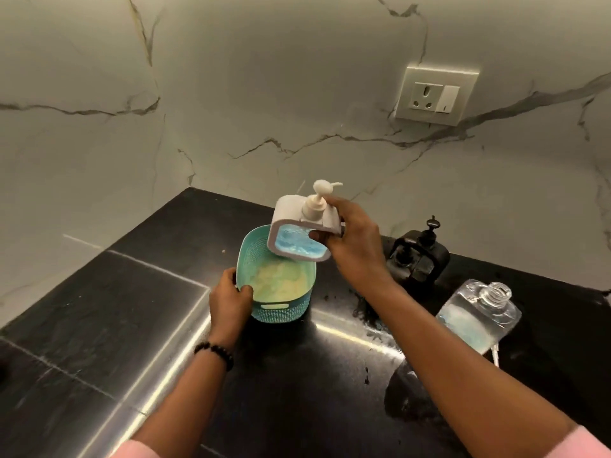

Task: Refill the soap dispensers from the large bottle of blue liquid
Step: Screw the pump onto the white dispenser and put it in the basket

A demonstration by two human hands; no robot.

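the right hand (355,246) grips a white soap dispenser (302,231) with blue liquid inside, holding it tilted in the air just above the back rim of a teal basket (281,312), while the left hand (229,300) holds the near left rim of this basket, which stands on the black tabletop (99,319). to the right, near the wall, a black soap dispenser (418,257) stands on the tabletop, and nearer to the person a clear bottle (479,317) without cap stands with a little blue liquid in its lower part. on the marble wall above there is a power socket (436,95).

White dispenser (299,231), blue-filled, tilted, aloft
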